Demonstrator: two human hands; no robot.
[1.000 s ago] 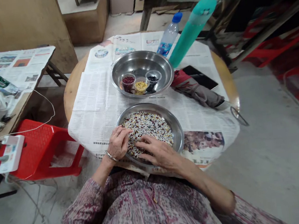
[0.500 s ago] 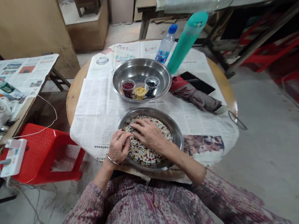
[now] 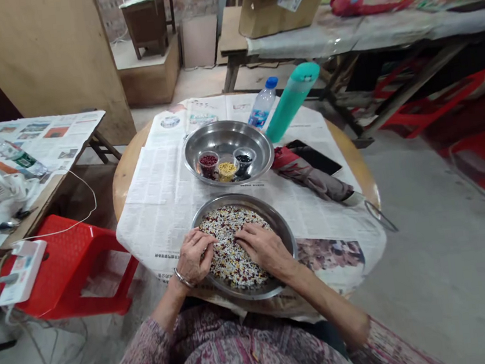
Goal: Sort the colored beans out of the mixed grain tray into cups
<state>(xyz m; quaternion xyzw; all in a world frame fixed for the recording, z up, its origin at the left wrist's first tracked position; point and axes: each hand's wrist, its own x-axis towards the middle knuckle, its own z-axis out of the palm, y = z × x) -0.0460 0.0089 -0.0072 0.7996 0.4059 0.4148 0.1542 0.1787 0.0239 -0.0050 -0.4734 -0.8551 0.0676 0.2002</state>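
Perhaps a workshop: newspaper-covered table (image 3: 150, 216), cardboard box (image 3: 278, 14), red plastic stool (image 3: 71, 233), grey floor (image 3: 437, 276)

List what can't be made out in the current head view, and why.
All in the head view:
- Whether the left hand pinches a grain: curled fingers, grains too small.
- What the right hand touches among the mixed grains: its own fingers hide it.
- The newspaper's small print: too small, blurred.
- The dark flat object's near edge: covered by the grey-and-red bundle.
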